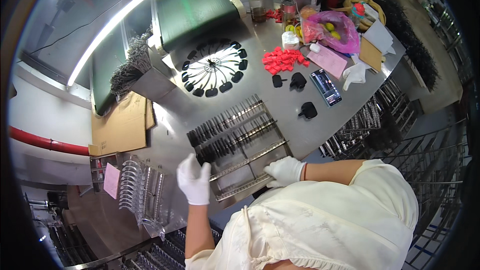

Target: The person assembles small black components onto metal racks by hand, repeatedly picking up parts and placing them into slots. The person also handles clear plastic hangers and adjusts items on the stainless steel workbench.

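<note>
A metal rack (249, 160) lies on the steel table in front of me, with rows of thin black pieces (216, 149) standing in its far and left parts. My left hand (193, 182), in a white glove, is at the rack's left side, close to the black pieces. Its thumb stands apart from the fingers, and I see nothing held between them. My right hand (286, 171), also gloved in white, is closed at the rack's near right edge, its fingertips on the frame. Part of that grip is hidden.
Black paddle-shaped parts (211, 91) form a ring beyond the rack, near a green conveyor belt (197, 10). Red pieces (285, 60), a phone (326, 88) and a pink bag (340, 32) lie to the right. Cardboard (120, 127) and clear curved hooks (131, 185) are at left.
</note>
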Available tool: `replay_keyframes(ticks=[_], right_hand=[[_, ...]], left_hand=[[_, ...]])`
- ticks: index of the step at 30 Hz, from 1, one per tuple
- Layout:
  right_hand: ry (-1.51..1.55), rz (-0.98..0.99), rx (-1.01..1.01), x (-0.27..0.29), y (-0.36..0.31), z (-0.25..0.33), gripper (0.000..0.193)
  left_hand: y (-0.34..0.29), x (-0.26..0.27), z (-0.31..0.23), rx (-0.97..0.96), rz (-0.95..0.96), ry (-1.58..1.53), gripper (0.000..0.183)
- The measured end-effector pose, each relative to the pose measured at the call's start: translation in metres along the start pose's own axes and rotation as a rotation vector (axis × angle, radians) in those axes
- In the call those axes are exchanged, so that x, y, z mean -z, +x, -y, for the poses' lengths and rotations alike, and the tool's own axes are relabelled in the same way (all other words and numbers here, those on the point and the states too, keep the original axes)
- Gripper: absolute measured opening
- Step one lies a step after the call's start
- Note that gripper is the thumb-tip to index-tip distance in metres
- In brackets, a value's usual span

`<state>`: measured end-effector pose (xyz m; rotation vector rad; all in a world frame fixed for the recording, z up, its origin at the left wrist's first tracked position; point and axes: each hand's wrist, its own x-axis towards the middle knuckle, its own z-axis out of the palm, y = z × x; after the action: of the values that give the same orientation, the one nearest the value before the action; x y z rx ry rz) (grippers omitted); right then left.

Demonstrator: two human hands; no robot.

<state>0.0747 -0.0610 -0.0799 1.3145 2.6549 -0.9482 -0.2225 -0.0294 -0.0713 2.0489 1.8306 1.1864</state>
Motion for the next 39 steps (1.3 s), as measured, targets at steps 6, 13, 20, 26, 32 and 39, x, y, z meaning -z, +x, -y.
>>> replay_keyframes(ticks=[6, 13, 20, 26, 32, 39], right_hand=[[-0.077, -0.377, 0.024, 0.036, 0.008, 0.007, 0.051], [-0.113, -0.315, -0.054, 0.028, 0.009, 0.036, 0.046], [-0.09, -0.36, -0.186, 0.014, 0.011, 0.051, 0.046], [-0.023, -0.309, -0.206, 0.01, 0.014, 0.054, 0.045], [0.05, -0.236, -0.282, 0.008, 0.014, 0.058, 0.049], [0.057, -0.141, -0.317, 0.009, 0.016, 0.059, 0.049]], left_hand=[[0.063, 0.026, 0.033, -0.236, -0.034, 0.277, 0.076], [0.102, -0.035, 0.004, -0.424, 0.57, 0.484, 0.081], [0.207, -0.035, 0.109, -0.079, -0.126, 0.025, 0.04], [0.373, 0.009, 0.197, 0.005, -0.355, 0.525, 0.052], [0.415, 0.012, 0.199, -0.172, -0.175, 0.646, 0.024], [0.348, 0.125, 0.149, -0.253, -0.889, 0.52, 0.034]])
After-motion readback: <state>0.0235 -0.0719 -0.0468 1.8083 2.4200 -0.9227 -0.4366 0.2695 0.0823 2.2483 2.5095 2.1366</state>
